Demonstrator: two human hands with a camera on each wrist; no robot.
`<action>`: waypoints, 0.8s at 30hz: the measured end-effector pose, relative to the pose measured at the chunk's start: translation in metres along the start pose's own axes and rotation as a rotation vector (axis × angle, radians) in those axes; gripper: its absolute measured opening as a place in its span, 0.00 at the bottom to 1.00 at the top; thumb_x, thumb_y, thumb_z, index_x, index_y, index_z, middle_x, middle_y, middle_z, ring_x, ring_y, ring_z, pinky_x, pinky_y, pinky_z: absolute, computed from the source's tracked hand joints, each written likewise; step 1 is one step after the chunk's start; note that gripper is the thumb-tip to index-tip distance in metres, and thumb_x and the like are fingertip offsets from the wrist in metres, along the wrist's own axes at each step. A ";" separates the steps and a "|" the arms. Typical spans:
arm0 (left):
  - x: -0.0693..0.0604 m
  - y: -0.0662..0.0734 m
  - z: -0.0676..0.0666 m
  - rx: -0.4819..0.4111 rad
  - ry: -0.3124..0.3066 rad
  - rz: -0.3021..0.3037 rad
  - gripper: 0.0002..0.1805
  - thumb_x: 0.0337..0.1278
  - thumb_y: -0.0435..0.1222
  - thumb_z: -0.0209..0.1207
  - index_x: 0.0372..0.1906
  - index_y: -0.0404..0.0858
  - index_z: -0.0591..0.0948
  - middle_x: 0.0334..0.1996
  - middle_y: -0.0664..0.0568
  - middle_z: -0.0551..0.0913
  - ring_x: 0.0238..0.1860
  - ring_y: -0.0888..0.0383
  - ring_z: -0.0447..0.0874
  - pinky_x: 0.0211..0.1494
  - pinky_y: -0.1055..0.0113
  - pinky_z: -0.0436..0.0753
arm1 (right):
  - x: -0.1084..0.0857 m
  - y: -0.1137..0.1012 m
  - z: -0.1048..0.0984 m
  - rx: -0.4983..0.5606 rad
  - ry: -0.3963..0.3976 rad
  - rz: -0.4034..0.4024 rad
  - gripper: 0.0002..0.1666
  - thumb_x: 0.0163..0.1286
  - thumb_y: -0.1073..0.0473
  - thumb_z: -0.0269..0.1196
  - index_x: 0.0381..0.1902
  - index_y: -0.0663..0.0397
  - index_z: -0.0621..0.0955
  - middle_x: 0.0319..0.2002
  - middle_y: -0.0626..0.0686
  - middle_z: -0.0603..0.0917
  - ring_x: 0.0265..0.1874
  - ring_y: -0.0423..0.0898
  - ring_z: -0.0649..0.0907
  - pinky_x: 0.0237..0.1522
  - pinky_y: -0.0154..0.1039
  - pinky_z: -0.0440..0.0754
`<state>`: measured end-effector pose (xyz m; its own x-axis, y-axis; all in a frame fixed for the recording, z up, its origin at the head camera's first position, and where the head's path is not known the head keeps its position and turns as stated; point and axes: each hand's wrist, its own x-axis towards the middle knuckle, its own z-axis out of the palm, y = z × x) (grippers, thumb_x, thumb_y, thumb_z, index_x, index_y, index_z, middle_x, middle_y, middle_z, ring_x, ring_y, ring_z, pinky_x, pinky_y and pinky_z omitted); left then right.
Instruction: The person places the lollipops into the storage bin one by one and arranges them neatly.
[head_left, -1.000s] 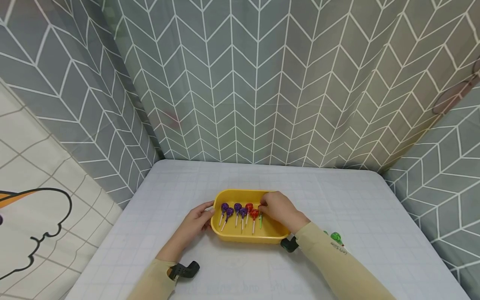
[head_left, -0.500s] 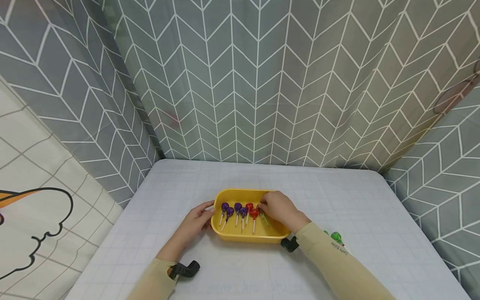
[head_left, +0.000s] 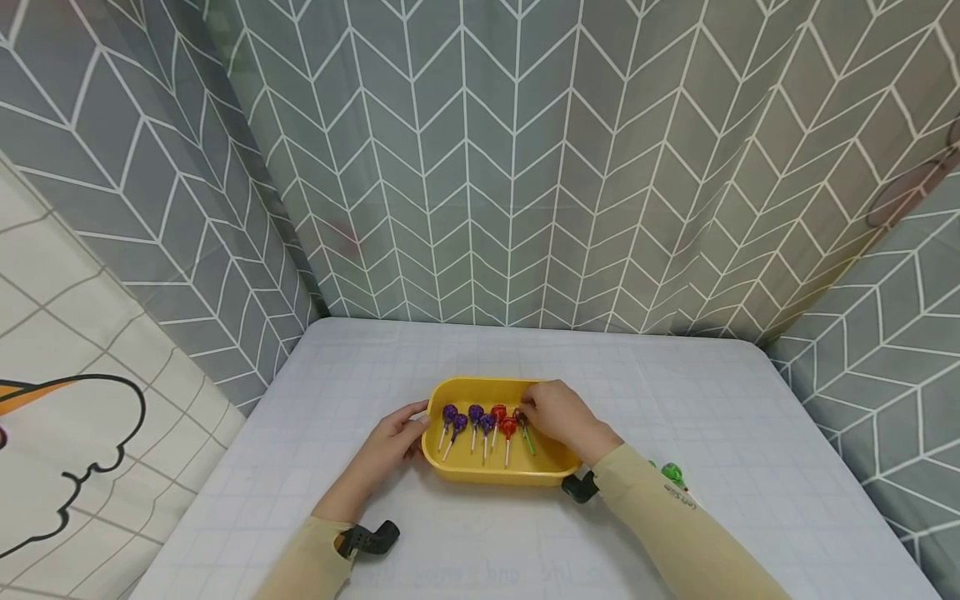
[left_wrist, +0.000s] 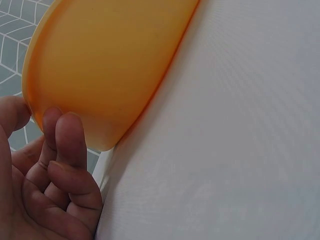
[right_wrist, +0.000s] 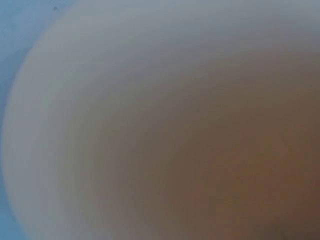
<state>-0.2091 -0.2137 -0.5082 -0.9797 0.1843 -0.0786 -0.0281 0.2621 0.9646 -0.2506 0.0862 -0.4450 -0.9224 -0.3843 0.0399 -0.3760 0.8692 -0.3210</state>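
A yellow tray (head_left: 487,477) lies on the white table in the head view. My left hand (head_left: 390,437) holds its left end, thumb at the rim and fingers against the outer wall, as the left wrist view shows on the tray wall (left_wrist: 110,60). Inside the tray, my right hand (head_left: 561,414) pinches a lollipop with a green stick (head_left: 530,442); its reddish head is partly hidden by the fingers. To its left lie two red lollipops (head_left: 508,427) and several purple lollipops (head_left: 476,413), sticks toward me. The right wrist view is too blurred to read.
Green lollipops (head_left: 672,473) lie on the table right of the tray, partly hidden behind my right sleeve (head_left: 667,517). A patterned grey curtain (head_left: 487,167) hangs behind the far table edge. Each wrist wears a dark camera mount (head_left: 369,540).
The green stick swung from pointing straight toward me to slanting right, then turned slightly back. My right hand shifted very little; the left hand and tray stayed in place.
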 end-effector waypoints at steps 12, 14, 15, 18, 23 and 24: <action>0.000 0.002 0.000 0.000 0.003 -0.006 0.28 0.70 0.53 0.55 0.69 0.48 0.72 0.31 0.46 0.84 0.29 0.50 0.79 0.31 0.64 0.77 | -0.009 0.011 -0.019 0.224 -0.004 0.042 0.16 0.69 0.57 0.66 0.54 0.51 0.85 0.44 0.46 0.85 0.42 0.47 0.81 0.47 0.42 0.81; -0.001 0.003 0.000 0.006 0.005 -0.005 0.28 0.70 0.53 0.55 0.69 0.48 0.72 0.31 0.46 0.84 0.29 0.50 0.79 0.30 0.64 0.77 | -0.010 0.014 -0.023 0.249 0.010 0.041 0.16 0.69 0.56 0.66 0.54 0.50 0.85 0.43 0.45 0.85 0.37 0.45 0.79 0.40 0.38 0.81; -0.001 0.004 0.000 0.006 0.006 -0.005 0.28 0.70 0.53 0.55 0.69 0.48 0.72 0.31 0.46 0.84 0.29 0.50 0.79 0.30 0.64 0.77 | -0.011 0.016 -0.024 0.259 0.019 0.039 0.16 0.69 0.56 0.66 0.54 0.50 0.85 0.42 0.44 0.84 0.35 0.44 0.78 0.36 0.37 0.80; -0.001 0.004 0.000 0.008 0.005 -0.007 0.28 0.69 0.54 0.55 0.69 0.48 0.72 0.31 0.46 0.84 0.29 0.50 0.79 0.30 0.64 0.77 | -0.015 0.021 -0.028 0.297 0.043 0.045 0.16 0.69 0.56 0.66 0.54 0.49 0.85 0.42 0.43 0.84 0.34 0.44 0.77 0.32 0.35 0.79; 0.000 0.003 -0.001 0.004 -0.002 -0.011 0.28 0.69 0.54 0.56 0.69 0.48 0.72 0.32 0.46 0.84 0.29 0.50 0.79 0.30 0.64 0.77 | -0.021 0.030 -0.033 0.343 0.072 0.032 0.18 0.69 0.55 0.66 0.55 0.50 0.85 0.44 0.44 0.84 0.37 0.46 0.77 0.32 0.37 0.79; 0.000 0.003 -0.001 0.003 -0.003 -0.011 0.28 0.69 0.54 0.56 0.69 0.48 0.72 0.32 0.46 0.84 0.29 0.50 0.79 0.31 0.64 0.77 | -0.023 0.031 -0.034 0.343 0.079 0.026 0.18 0.69 0.54 0.66 0.55 0.50 0.85 0.44 0.44 0.84 0.37 0.46 0.77 0.32 0.37 0.79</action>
<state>-0.2093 -0.2135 -0.5053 -0.9788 0.1840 -0.0898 -0.0383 0.2665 0.9631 -0.2446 0.1327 -0.4241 -0.9403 -0.3267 0.0959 -0.3129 0.7181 -0.6216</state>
